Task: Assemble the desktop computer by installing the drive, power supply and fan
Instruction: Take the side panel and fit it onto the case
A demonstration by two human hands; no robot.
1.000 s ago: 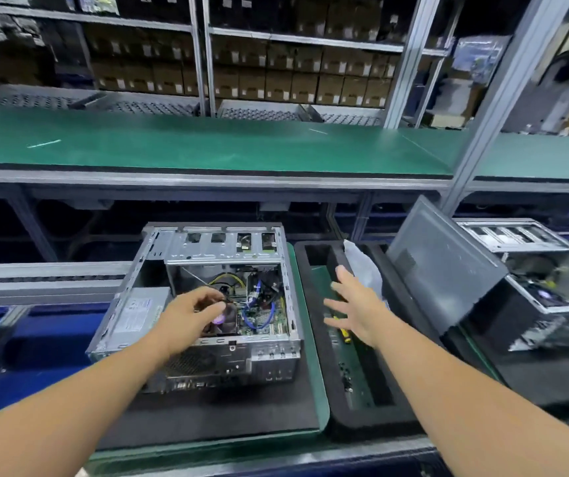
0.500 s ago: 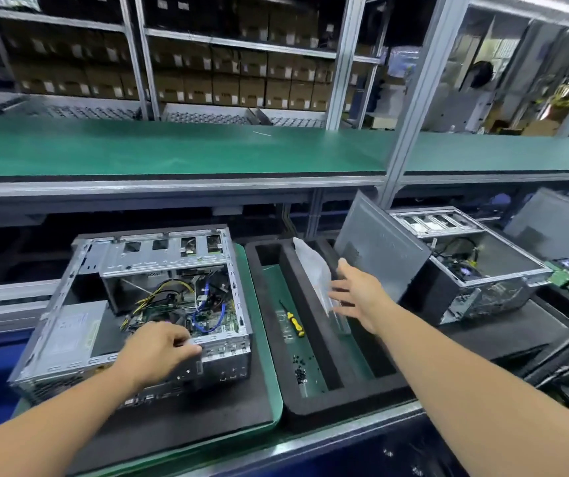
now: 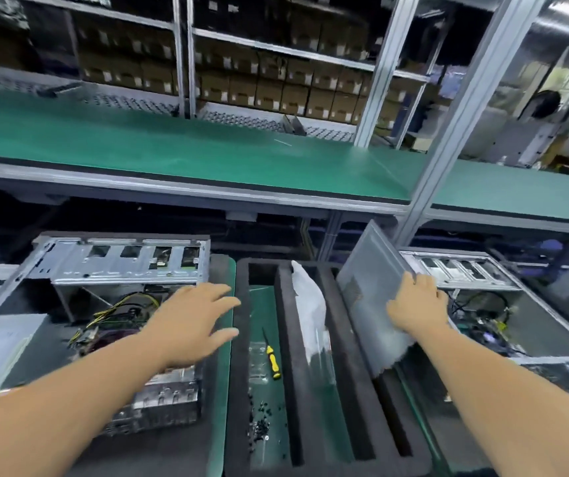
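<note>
An open grey computer case (image 3: 118,266) lies at the left on a black mat, with yellow cables and a board inside. My left hand (image 3: 193,318) hovers over its right edge, fingers spread, holding nothing. A grey side panel (image 3: 365,297) leans upright in the black foam tray (image 3: 345,339). My right hand (image 3: 417,304) grips the panel's right edge, fingers curled over it. A second open case (image 3: 482,304) stands just behind the panel at the right.
In the tray lie a yellow-handled screwdriver (image 3: 272,359), several small black screws (image 3: 260,425) and a white plastic bag (image 3: 309,304). A long green shelf (image 3: 207,153) runs above. An aluminium post (image 3: 448,142) rises behind the panel.
My left hand left the case interior and moved right over its edge. My right hand moved right and took hold of the side panel's edge. The view shifted right.
</note>
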